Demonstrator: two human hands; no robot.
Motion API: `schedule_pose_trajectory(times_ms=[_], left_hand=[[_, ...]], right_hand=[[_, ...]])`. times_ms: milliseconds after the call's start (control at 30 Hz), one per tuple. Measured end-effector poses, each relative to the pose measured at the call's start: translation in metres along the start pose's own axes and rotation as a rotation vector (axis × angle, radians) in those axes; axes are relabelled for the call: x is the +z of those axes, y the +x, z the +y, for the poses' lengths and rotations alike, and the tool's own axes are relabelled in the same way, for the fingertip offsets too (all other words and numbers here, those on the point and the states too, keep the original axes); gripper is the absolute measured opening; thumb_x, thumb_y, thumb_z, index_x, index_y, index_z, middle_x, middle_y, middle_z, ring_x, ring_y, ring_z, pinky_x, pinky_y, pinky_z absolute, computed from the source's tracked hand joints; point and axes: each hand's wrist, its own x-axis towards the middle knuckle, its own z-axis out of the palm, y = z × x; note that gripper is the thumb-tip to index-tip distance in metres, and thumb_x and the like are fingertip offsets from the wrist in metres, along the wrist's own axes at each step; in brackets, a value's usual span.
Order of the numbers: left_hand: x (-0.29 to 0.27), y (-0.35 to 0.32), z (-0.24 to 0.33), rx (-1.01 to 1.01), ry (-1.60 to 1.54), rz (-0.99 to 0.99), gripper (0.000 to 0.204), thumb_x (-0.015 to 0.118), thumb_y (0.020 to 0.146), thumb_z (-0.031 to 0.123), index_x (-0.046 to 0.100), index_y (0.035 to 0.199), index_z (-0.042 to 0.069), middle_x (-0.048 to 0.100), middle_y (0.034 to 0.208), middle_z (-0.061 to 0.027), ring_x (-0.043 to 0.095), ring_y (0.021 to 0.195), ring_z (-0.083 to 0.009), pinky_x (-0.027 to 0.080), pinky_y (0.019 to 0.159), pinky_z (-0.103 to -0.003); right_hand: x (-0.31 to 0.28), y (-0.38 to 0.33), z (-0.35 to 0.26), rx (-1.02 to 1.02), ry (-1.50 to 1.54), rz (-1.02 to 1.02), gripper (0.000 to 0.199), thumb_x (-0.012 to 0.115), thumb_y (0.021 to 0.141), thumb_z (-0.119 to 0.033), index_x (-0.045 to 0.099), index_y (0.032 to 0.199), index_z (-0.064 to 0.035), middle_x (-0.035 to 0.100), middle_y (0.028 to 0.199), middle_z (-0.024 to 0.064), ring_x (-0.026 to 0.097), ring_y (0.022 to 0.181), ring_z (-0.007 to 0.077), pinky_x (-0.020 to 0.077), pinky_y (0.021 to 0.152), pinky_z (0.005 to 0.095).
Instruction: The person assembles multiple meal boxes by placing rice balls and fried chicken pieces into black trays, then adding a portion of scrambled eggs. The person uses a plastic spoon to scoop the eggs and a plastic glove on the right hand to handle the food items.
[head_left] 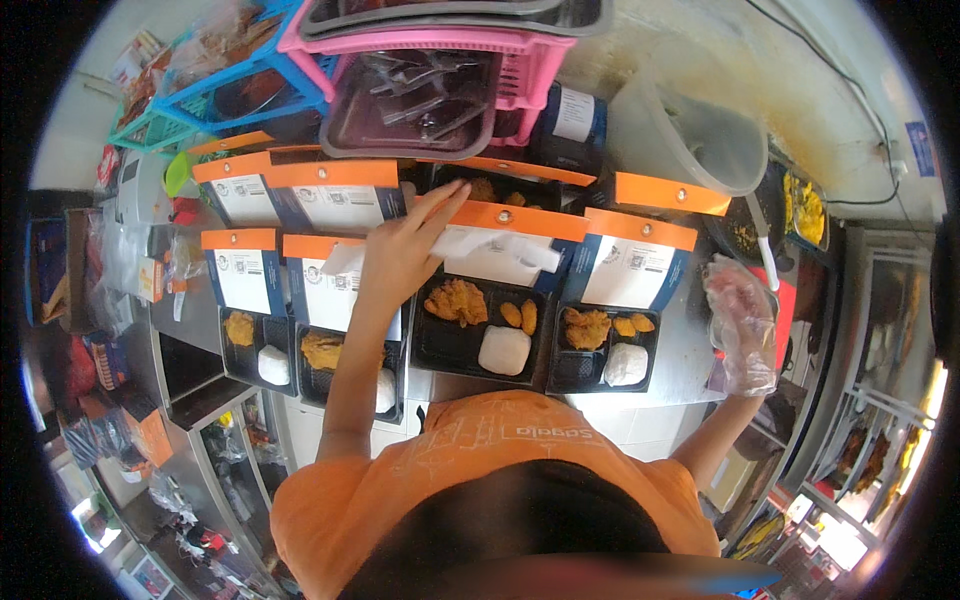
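My left hand is bare and reaches across the boxes. Its fingers are stretched over the orange lid edge of a black meal box in the middle; a crumpled white strip lies by its thumb. That box holds fried chicken, small golden pieces and a white wrapped lump. My right hand, in a clear plastic glove, is off to the right beside a red flat thing. The glove's glare hides whether its fingers grip anything. My left forearm covers part of another box.
More filled boxes stand in two rows, such as the right one, with lids raised. Behind are a pink rack with a dark tray of packets, a clear plastic tub, and a yellow-filled tray. A handled utensil stands by the tub.
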Motion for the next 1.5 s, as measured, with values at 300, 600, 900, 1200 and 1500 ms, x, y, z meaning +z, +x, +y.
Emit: schedule_pose_trajectory(times_ms=[300,600,900,1200,1500], left_hand=[[-0.014,-0.023,0.028,0.144,-0.051,-0.107,0.019,0.073,0.070,0.012,0.069,0.089,0.010,0.065,0.086,-0.0040,0.065,0.070,-0.0237,0.050,0.060,-0.034],[-0.015,-0.041,0.057,0.040,-0.069,-0.004,0.020,0.076,0.069,0.005,0.067,0.087,0.006,0.065,0.085,-0.0073,0.065,0.071,-0.0247,0.047,0.059,-0.032],[-0.020,-0.047,0.065,-0.001,-0.050,0.032,0.023,0.075,0.070,0.003,0.068,0.091,0.004,0.067,0.093,-0.0084,0.066,0.076,-0.0252,0.050,0.063,-0.033],[-0.053,-0.139,-0.007,-0.348,0.032,0.637,0.018,0.070,0.072,0.000,0.067,0.090,0.002,0.068,0.089,-0.0118,0.067,0.081,-0.0215,0.051,0.071,-0.030],[-0.016,-0.336,-0.110,-1.384,-0.235,1.549,0.024,0.067,0.085,0.015,0.066,0.107,0.003,0.067,0.095,-0.0054,0.062,0.072,-0.0116,0.052,0.052,-0.026]], right_hand=[[-0.158,-0.005,0.135,-0.009,0.034,0.529,0.034,0.060,0.089,-0.018,0.060,0.119,-0.0032,0.063,0.112,0.0062,0.061,0.098,0.0160,0.0488,0.080,0.0280],[-0.290,0.065,0.274,0.118,-0.451,0.307,0.031,0.056,0.082,-0.009,0.064,0.111,-0.0041,0.064,0.115,0.0106,0.064,0.094,0.0234,0.0522,0.083,0.0331],[-0.181,0.110,0.254,0.073,-1.156,0.298,0.037,0.062,0.078,-0.019,0.061,0.114,-0.0100,0.066,0.104,0.0171,0.060,0.102,0.0369,0.0482,0.088,0.0453],[-0.200,0.051,0.245,-0.289,0.738,0.351,0.045,0.047,0.096,-0.022,0.041,0.134,0.0027,0.049,0.134,0.0154,0.056,0.104,0.0207,0.0515,0.083,0.0307],[0.025,0.077,0.026,-0.481,0.984,-0.397,0.051,0.061,0.087,-0.019,0.043,0.135,-0.0120,0.048,0.132,0.0152,0.052,0.100,0.0217,0.0511,0.075,0.0314]])
